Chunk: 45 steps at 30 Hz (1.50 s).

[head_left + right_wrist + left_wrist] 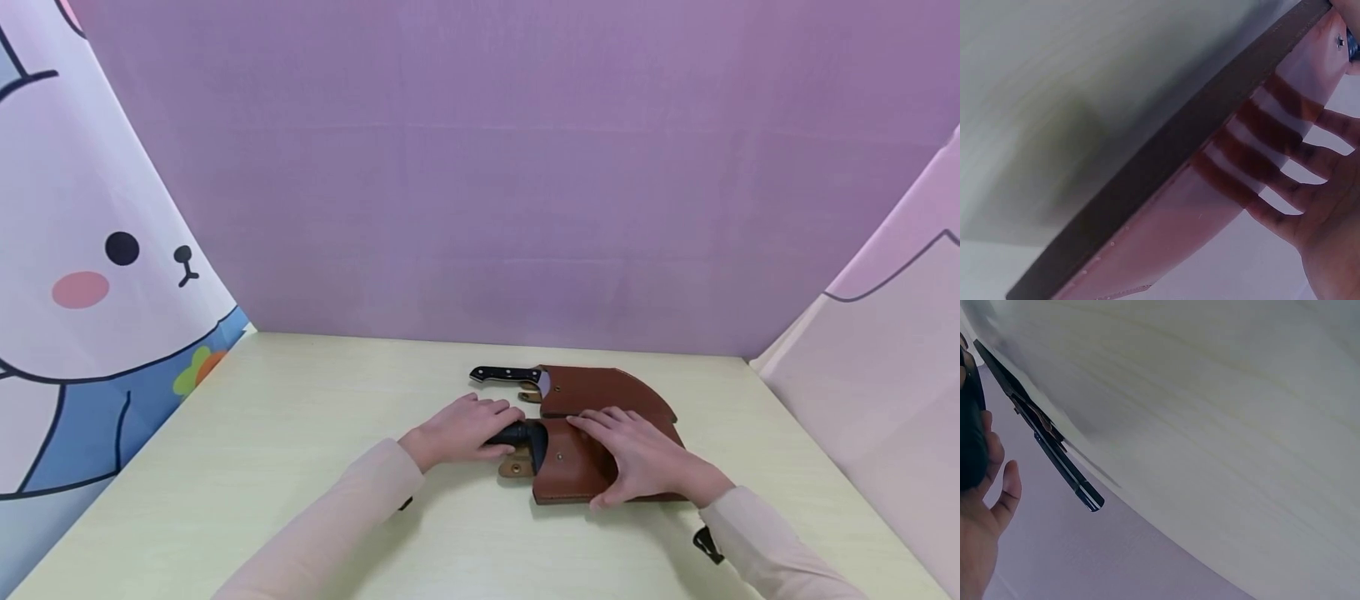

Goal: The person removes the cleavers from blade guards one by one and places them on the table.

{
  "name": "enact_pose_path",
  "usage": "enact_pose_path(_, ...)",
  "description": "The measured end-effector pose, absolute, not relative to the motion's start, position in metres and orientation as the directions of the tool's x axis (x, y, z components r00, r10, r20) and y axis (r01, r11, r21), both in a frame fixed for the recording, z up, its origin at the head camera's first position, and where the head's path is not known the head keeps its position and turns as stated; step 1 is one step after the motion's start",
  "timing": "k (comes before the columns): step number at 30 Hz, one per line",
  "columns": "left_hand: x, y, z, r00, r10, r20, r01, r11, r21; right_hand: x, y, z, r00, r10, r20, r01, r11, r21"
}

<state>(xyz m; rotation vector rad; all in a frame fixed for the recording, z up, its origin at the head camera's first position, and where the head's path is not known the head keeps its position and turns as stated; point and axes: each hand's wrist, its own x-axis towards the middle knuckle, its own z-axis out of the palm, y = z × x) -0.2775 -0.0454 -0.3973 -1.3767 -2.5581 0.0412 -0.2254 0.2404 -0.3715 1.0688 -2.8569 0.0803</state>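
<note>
Pale table [300, 392]: with left hand [467, 429] we are gripping the near handle [510, 435]; with spread right hand [641, 452], touching the near sheath [561, 477].

my l hand [465, 429] grips a blk knife handle [512, 434]; my r hand [637, 454] touches its brn sheath [558, 477]. just behind, another blk-handled knife [504, 374] sits in a 2nd brn sheath [600, 387] on the pale table [322, 383].

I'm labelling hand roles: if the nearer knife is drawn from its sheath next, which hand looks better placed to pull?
Probably the left hand: it grips the black knife handle. The right hand is spread over the brown leather sheath, so it seems better suited to steadying that.
</note>
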Motion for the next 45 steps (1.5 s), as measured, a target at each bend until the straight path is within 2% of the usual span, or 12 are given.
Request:
enact_pose_path(37,-0.2762,-0.0517,-0.3951,-0.553,0.8,0.232,0.819,0.573,-0.024,-0.2259,0.2371,-0.3769,-0.772,-0.627,0.107,-0.632,0.774,-0.024)
enact_pose_path(45,-0.2774,-0.0543,-0.3988,-0.536,0.803,0.26,0.827,0.561,-0.03,-0.225,0.2364,-0.3798,-0.768,-0.631,0.114,-0.637,0.771,-0.024)
